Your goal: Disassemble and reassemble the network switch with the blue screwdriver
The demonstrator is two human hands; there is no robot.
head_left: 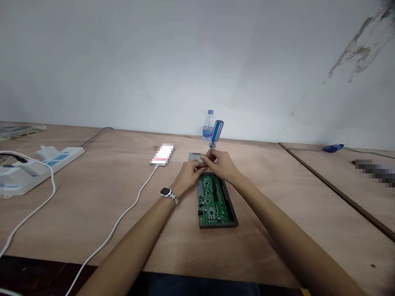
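Note:
A green circuit board lies in a shallow dark tray-like casing on the wooden table. At its far end, my right hand grips the shaft of a screwdriver, whose clear blue-striped handle points up, tilted slightly right. The screwdriver's tip is hidden behind my fingers. My left hand touches the board's far edge, its fingertips closed together close to the shaft. Whatever they pinch is too small to make out. A pale metallic plate shows just beyond my left fingers.
A water bottle stands against the wall behind the screwdriver. Left of the board lies a lit phone with a white cable. A white power strip sits at the far left. A blue packet lies at the right, beyond a table seam.

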